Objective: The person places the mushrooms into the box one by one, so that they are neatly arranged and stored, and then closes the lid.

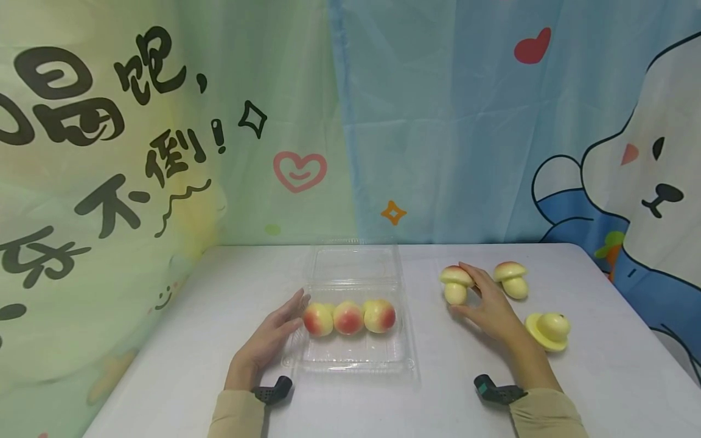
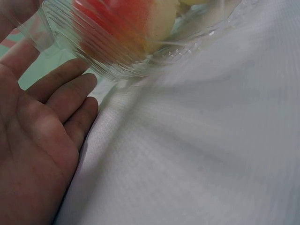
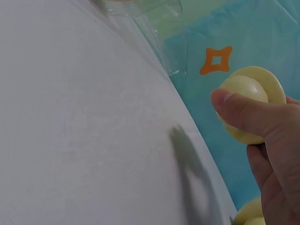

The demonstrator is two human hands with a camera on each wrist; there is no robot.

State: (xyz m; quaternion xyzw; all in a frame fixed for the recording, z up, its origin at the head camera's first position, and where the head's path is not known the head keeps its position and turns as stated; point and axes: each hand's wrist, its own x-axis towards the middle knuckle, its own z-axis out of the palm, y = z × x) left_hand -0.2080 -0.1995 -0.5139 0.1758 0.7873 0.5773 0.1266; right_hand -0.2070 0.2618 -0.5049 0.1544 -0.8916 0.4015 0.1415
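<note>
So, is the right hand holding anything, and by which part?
The right hand holds a toy mushroom, thumb on its stem, fingers at its cap.

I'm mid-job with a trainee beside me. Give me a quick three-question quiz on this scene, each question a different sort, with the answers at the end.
1. The right hand holds: (a) a peach; (b) a mushroom-shaped piece; (c) nothing.
2. True or false: the lid of the clear container is open.
3. How many other mushroom-shaped pieces are on the table, and how does the one nearest the right forearm lie?

Key: 1. b. 2. True. 3. Two; cap down, stem up.
</note>
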